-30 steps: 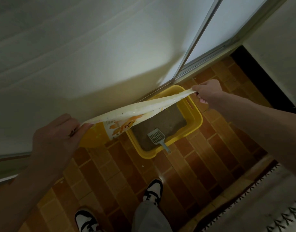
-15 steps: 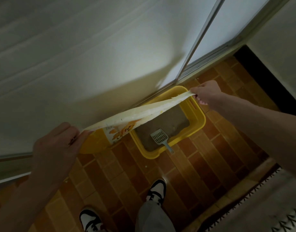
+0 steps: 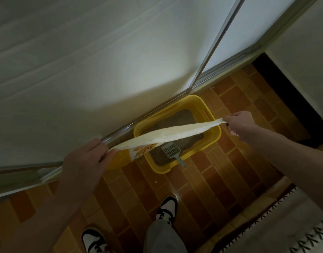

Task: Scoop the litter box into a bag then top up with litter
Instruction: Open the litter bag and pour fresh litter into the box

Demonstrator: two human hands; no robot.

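Note:
A yellow litter box [image 3: 214,136] sits on the brick-tile floor against the sliding door track, with brown litter inside. A grey-blue scoop [image 3: 170,150] lies in its near end, handle over the rim. A yellow-and-white litter bag [image 3: 168,134] with an orange print hangs over the box, its top edge pulled taut between both hands. My left hand [image 3: 85,161] grips the bag's left end. My right hand [image 3: 239,126] pinches its right end beside the box's right rim. The bag's lower body is mostly hidden behind its stretched edge.
A white sliding door with a metal track [image 3: 157,110] runs behind the box. A patterned rug [image 3: 277,225] lies at the lower right. My two shoes [image 3: 166,207] stand on the tiles just in front of the box.
The stretched bag and both hands have come lower and rightward across the litter box. My left hand moved in toward the box; the bag's edge now crosses the litter.

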